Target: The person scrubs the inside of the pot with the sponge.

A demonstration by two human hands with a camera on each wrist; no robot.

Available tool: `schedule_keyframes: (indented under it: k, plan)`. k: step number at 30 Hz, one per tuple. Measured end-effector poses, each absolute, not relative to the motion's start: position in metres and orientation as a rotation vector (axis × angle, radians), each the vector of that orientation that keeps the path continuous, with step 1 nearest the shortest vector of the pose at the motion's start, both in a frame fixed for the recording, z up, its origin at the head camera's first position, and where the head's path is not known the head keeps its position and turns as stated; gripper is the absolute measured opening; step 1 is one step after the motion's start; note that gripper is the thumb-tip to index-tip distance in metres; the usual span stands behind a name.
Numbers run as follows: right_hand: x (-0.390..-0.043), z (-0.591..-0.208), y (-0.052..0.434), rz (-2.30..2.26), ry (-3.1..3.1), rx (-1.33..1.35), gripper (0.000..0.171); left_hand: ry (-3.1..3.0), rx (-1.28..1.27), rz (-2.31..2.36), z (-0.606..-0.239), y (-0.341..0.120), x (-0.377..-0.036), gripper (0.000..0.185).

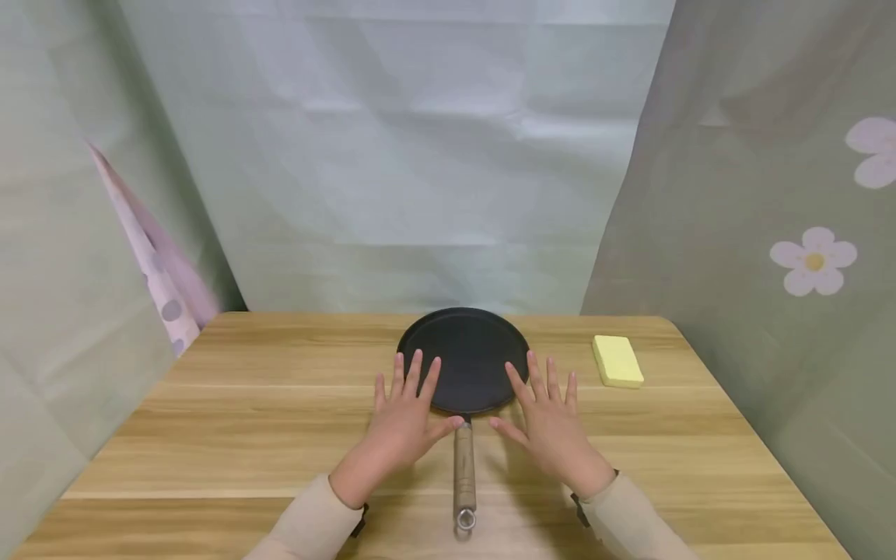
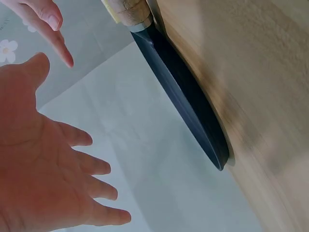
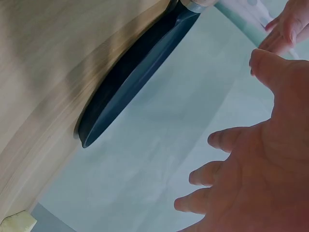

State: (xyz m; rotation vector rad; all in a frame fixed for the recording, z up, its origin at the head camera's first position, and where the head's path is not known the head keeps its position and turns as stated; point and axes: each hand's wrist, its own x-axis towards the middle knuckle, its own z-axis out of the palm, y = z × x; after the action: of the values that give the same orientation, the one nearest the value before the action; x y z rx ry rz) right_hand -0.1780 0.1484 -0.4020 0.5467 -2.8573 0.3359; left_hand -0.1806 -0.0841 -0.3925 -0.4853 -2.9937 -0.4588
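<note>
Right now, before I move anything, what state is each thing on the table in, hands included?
Pan: flat on the table, empty, handle pointing toward the person.
Sponge: lying flat, right of the pan, apart from it, untouched.
Left hand: fingers spread straight, above the pan's near left rim, holding nothing.
Right hand: fingers spread straight, above the pan's near right rim, holding nothing.

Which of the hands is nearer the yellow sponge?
Right. The right hand hovers over the pan's right edge, with bare table between it and the yellow sponge. The left hand is beyond the pan handle, farther away.
</note>
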Motion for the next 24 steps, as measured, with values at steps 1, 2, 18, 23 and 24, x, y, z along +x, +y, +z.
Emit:
schedule_keyframes:
  k: [1,2,18,23,24]
  plan:
    - [-0.178,-0.402,0.149,0.345,-2.856,0.549,0.082,-2.996,-0.488,-0.474,-0.393,-0.084,-0.18,0.093]
    - [-0.178,-0.402,0.149,0.357,-2.856,0.552,0.082,-2.996,-0.491,-0.492,-0.393,-0.084,-0.18,0.092]
    - [-0.183,-0.401,0.157,0.318,-2.807,0.565,0.083,-2.874,-0.554,-0.668,-0.394,-0.083,-0.178,0.079]
    - [-0.185,-0.4,0.161,0.331,-2.774,0.565,0.083,-2.878,-0.541,-0.78,-0.395,-0.083,-0.178,0.077]
    - [-0.186,-0.4,0.162,0.337,-2.771,0.563,0.083,-2.88,-0.538,-0.805,-0.395,-0.082,-0.178,0.076]
